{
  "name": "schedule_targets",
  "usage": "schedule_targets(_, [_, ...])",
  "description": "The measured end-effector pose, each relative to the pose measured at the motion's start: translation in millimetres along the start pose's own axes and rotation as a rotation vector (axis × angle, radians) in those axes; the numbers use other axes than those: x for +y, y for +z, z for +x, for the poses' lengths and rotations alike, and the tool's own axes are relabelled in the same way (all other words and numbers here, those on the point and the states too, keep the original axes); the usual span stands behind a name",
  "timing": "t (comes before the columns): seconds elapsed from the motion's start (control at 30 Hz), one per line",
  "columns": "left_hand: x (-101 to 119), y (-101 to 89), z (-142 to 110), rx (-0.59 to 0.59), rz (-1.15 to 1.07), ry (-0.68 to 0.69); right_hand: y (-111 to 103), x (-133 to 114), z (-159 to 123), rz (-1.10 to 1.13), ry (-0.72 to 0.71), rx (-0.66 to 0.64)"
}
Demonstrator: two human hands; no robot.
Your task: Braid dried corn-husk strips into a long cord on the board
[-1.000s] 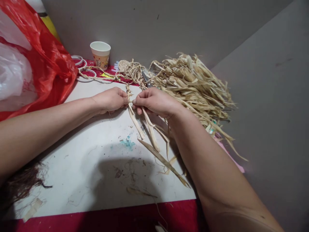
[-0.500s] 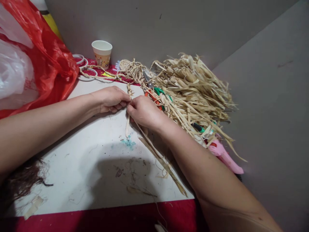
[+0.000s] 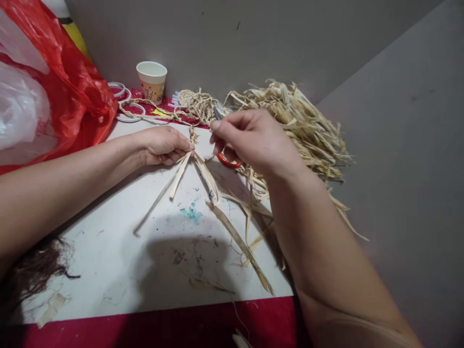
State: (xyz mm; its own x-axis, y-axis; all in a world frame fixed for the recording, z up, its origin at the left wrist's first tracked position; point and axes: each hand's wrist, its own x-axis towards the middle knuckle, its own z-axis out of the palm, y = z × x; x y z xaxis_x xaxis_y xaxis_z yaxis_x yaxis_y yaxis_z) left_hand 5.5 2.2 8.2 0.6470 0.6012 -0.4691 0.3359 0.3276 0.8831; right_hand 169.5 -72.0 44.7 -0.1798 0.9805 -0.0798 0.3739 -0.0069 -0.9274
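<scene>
My left hand (image 3: 168, 146) pinches a narrow straw braid (image 3: 192, 134) just where its plaited part ends. Several loose flat straw strips (image 3: 181, 176) fan out below those fingertips over the white board. To the right, my right hand (image 3: 246, 137) is raised beside the straw pile, its fingers curled with thumb and forefinger close together. What they hold, if anything, is hidden. Just under these fingers shows a red handle loop (image 3: 229, 162), and a grey metal tip (image 3: 217, 113) pokes out above the thumb.
A heap of dry straw (image 3: 308, 125) lies at the right by the wall. Behind are a paper cup (image 3: 152, 82), white rings (image 3: 131, 112) and coiled braid (image 3: 195, 104). A red plastic bag (image 3: 83, 96) stands left. One long strip (image 3: 241, 246) lies on the white board (image 3: 108, 270).
My right hand has left the braid and moved up and right to the straw pile. The loose strips now spread apart below my left hand, which keeps its hold.
</scene>
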Motion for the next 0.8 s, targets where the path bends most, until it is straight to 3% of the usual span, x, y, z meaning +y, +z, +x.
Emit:
schedule_targets(0.03, [0.0,-0.5,0.3,-0.008,-0.005,-0.007,-3.0,5.5,4.9,0.052,0.019,0.073])
schedule_targets(0.1, [-0.5,-1.3,1.0,-0.013,-0.012,-0.003,-3.7,17.0,14.1,0.107,0.086,0.084])
schedule_targets(0.33, [-1.3,-0.5,0.4,-0.009,0.020,0.013,6.6,35.1,25.7,0.264,0.225,-0.229])
schedule_targets(0.57, [-2.4,5.5,-1.1,0.055,0.162,0.064,4.6,35.6,26.7,0.235,0.329,-0.228])
schedule_targets(0.8, [-2.0,2.7,-2.1,0.036,0.243,0.123,1.9,42.7,29.7,0.398,0.350,-0.346])
